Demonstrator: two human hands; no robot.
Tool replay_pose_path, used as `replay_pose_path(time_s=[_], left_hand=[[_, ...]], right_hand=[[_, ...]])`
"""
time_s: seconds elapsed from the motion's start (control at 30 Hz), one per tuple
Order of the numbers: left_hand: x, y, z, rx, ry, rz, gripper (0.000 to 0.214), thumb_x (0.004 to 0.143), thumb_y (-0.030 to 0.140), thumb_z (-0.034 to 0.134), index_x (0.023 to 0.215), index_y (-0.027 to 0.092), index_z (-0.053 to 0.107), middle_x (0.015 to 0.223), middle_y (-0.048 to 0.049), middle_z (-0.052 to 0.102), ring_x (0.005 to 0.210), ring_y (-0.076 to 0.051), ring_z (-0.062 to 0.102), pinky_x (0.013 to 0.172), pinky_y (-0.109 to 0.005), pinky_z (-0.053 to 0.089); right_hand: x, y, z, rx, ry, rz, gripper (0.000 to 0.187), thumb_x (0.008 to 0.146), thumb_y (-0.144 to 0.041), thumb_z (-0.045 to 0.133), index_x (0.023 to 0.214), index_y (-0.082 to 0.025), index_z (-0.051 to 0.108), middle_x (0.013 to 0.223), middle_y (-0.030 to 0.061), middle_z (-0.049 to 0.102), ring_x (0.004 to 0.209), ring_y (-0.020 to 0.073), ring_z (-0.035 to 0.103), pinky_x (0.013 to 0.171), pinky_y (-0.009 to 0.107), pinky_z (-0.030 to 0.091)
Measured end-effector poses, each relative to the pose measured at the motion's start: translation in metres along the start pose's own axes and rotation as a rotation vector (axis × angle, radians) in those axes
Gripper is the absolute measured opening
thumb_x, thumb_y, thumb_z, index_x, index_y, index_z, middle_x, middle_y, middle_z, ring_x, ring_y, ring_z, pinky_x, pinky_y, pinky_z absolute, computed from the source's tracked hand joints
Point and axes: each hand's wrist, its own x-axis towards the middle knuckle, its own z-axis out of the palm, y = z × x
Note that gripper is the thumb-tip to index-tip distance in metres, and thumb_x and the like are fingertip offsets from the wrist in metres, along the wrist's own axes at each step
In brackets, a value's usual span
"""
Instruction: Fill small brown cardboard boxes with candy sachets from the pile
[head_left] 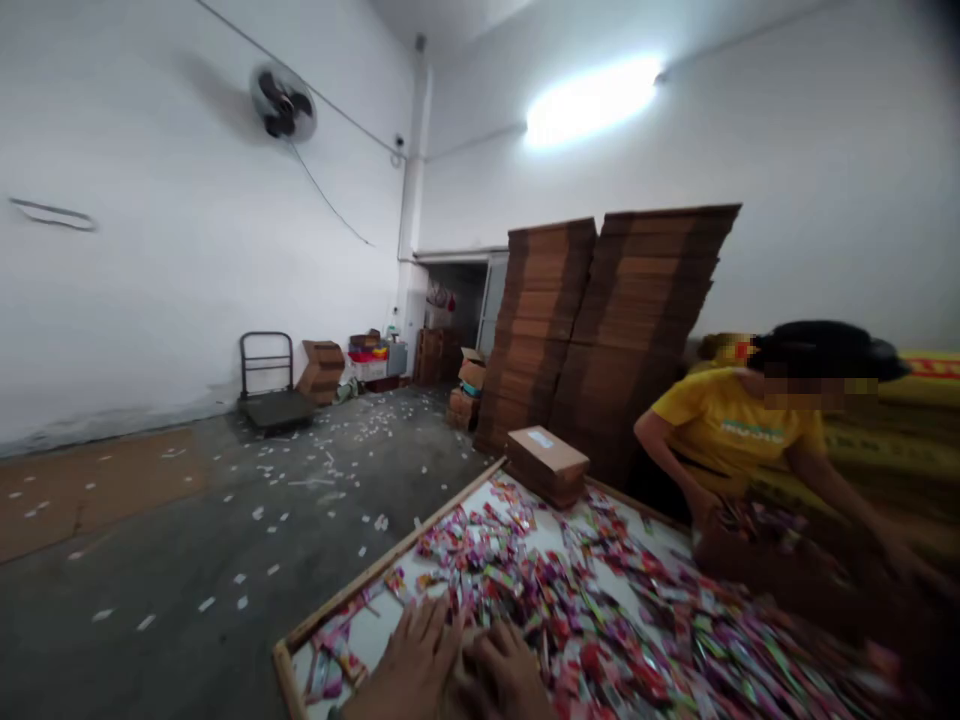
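My left hand (412,655) lies palm down at the near edge of the table, its fingers stretched forward and slightly apart. Close beside it, my right hand (510,670) has bent fingers; whatever lies under them is hidden, and a blurred brown patch shows between the two hands. In front of both hands spreads a heap of small wrapped sweets (517,575) in pink, red, purple and green. They lie loose on a white tabletop (381,628) with a raised wooden rim (390,560).
A closed cardboard box (547,462) sits on the far corner. At right, a person in a yellow shirt (739,425) reaches over a blurred box (780,575). Tall cardboard stacks (547,330) stand behind. A platform trolley (274,405) and white scraps (259,514) are on the floor.
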Motion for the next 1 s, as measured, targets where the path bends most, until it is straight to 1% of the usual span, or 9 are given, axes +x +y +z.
replay_pose_path(time_s=[0.13,0.33,0.43,0.53,0.63,0.7,0.77,0.87,1.0], left_hand=[[-0.004,0.024,0.000,0.147,-0.100,0.037,0.123,0.059,0.082,0.058,0.153,0.014,0.018,0.158,-0.0227,0.008,0.145,-0.045,0.005,0.115,-0.069,0.014],[0.020,0.018,0.000,0.410,-0.156,0.055,0.122,0.066,0.086,0.045,0.153,0.006,0.014,0.158,-0.0293,0.011,0.145,-0.047,0.010,0.108,-0.075,0.011],[0.034,0.036,0.003,0.495,-0.184,0.157,0.118,0.070,0.083,0.042,0.151,0.001,0.018,0.157,-0.0302,0.017,0.145,-0.045,0.013,0.110,-0.070,0.013],[0.038,0.037,0.011,0.587,-0.100,0.219,0.111,0.074,0.076,0.044,0.149,-0.002,0.023,0.153,-0.0337,0.025,0.140,-0.048,0.024,0.109,-0.066,0.020],[0.042,0.019,0.017,0.575,-0.023,0.216,0.103,0.077,0.073,0.041,0.154,0.010,0.013,0.153,-0.0262,0.028,0.134,-0.047,0.033,0.101,-0.064,0.031],[0.044,0.011,0.017,0.564,-0.024,0.193,0.094,0.081,0.070,0.037,0.155,0.019,0.008,0.152,-0.0227,0.029,0.127,-0.046,0.038,0.093,-0.063,0.037],[0.043,0.014,0.014,0.582,-0.048,0.190,0.085,0.086,0.066,0.030,0.154,0.022,0.005,0.147,-0.0222,0.033,0.124,-0.044,0.041,0.090,-0.061,0.038],[0.039,0.026,0.011,0.637,-0.064,0.178,0.080,0.088,0.063,0.024,0.154,0.022,0.005,0.143,-0.0234,0.036,0.123,-0.044,0.040,0.092,-0.060,0.036],[0.037,0.030,0.012,0.624,-0.050,0.174,0.082,0.086,0.067,0.029,0.152,0.033,-0.006,0.148,-0.0204,0.029,0.124,-0.043,0.042,0.094,-0.054,0.033]], right_hand=[[0.000,-0.018,-0.015,0.188,-0.157,0.069,0.029,0.088,-0.012,0.047,0.107,-0.024,0.066,0.110,0.0069,0.063,0.104,0.0199,0.055,0.091,0.035,0.046],[0.017,-0.019,-0.013,-0.002,-0.238,0.157,0.042,0.080,-0.020,0.056,0.120,-0.008,0.052,0.108,0.0151,0.060,0.099,0.0255,0.051,0.094,0.042,0.040],[0.017,-0.019,-0.015,0.007,-0.206,0.222,0.047,0.078,-0.019,0.056,0.124,-0.010,0.048,0.111,0.0130,0.060,0.099,0.0239,0.052,0.095,0.039,0.041],[0.006,-0.020,-0.021,0.006,-0.093,0.317,0.042,0.079,-0.018,0.054,0.121,-0.012,0.050,0.113,0.0108,0.060,0.102,0.0220,0.052,0.096,0.036,0.041],[-0.036,-0.023,-0.028,-0.040,0.141,0.399,0.056,0.085,-0.033,0.055,0.135,-0.011,0.040,0.135,0.0143,0.050,0.126,0.0228,0.041,0.109,0.039,0.032],[-0.086,-0.027,-0.031,-0.106,0.193,0.470,0.069,0.085,-0.049,0.057,0.141,-0.014,0.036,0.147,0.0151,0.039,0.138,0.0261,0.029,0.114,0.045,0.025],[-0.146,-0.028,-0.031,-0.186,0.072,0.603,0.078,0.081,-0.057,0.060,0.145,-0.021,0.036,0.154,0.0143,0.028,0.142,0.0325,0.020,0.115,0.053,0.020],[-0.224,-0.015,-0.029,-0.272,-0.271,0.846,0.090,0.077,-0.046,0.069,0.153,-0.032,0.022,0.161,0.0105,0.013,0.145,0.0414,0.010,0.113,0.064,0.012],[-0.254,0.037,-0.038,-0.292,-0.474,0.845,0.100,0.073,-0.033,0.073,0.154,-0.038,0.014,0.164,0.0057,-0.001,0.146,0.0446,-0.001,0.108,0.073,0.001]])
